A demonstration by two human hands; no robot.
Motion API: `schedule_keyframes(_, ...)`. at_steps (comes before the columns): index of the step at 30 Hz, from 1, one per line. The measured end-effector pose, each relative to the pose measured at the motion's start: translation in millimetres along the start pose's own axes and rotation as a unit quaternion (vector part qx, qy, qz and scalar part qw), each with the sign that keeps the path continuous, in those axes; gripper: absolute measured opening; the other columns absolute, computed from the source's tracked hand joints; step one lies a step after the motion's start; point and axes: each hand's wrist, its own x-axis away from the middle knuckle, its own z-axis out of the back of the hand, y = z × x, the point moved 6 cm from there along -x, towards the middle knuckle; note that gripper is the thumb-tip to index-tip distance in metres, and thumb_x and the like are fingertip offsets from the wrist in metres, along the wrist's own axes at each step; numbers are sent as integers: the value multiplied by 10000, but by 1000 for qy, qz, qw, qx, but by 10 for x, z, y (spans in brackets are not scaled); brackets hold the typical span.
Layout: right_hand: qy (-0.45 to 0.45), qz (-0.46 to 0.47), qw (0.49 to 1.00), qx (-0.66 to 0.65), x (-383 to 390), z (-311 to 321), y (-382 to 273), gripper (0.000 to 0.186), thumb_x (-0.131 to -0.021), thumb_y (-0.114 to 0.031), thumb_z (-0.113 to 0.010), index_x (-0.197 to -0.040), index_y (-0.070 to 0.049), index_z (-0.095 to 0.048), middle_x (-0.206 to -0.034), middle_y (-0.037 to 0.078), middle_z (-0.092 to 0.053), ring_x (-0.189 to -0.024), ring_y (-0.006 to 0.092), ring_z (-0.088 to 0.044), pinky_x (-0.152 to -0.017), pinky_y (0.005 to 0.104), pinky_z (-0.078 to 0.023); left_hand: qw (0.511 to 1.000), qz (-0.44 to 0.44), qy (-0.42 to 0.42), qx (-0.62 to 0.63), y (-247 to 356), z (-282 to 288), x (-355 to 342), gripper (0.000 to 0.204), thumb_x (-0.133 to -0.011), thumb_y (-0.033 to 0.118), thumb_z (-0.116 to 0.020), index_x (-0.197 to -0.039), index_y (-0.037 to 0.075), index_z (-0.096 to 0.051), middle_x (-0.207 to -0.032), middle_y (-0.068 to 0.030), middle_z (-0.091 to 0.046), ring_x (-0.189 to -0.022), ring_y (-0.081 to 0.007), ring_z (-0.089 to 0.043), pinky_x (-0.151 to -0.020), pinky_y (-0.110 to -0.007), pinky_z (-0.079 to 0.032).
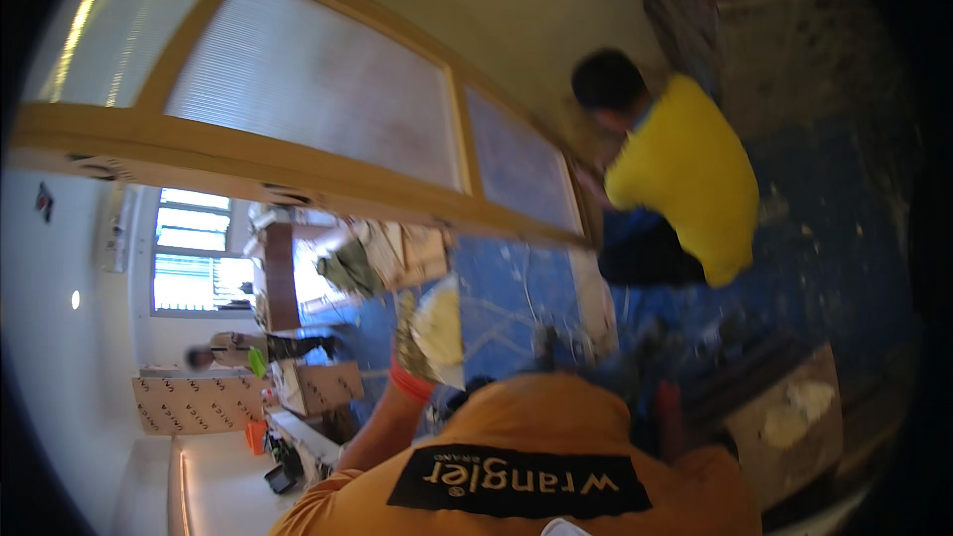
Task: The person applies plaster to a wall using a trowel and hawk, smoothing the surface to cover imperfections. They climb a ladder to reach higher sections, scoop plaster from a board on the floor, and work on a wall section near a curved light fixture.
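Overhead: 1 wooden door frame [298, 164] with 3 ribbed glass panels runs across the view, its lower edge just above 1 gloved left hand [422, 333], raised with a pale, blurred lump against it; finger position cannot be told. Right hand hidden behind the orange shirt [536, 427]. Beyond: spattered blue floor [516, 283], open between the frame and 1 person in a yellow shirt [685, 174].
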Motion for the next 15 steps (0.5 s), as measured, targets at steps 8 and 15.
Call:
schedule_keyframes(8, 54, -140, 817, -557, 117, -115, 142, 197, -928, -193, -495, -1061, -80, -587, -855, 110, -608, -773, 234, -586, -681, 398, -487, 995, 12, -75, 61, 104, 505, -54, 638, -939, 663, -433, -1106, 91, -660, -815, -140, -700, -601, -311, -678, -508, -454, -562)
schedule_keyframes(15, 28, 5, 980, -195, -13, 423, -29, 227, -941, -229, -488, -1021, -64, -622, -820, 151, -641, -744, 299, -640, -679, 420, -511, 984, -28, 23, 175, 500, 1289, -50, 606, -968, 623, -411, -1093, 88, -669, -743, -139, -695, -484, -300, -649, -389, -410, -515)
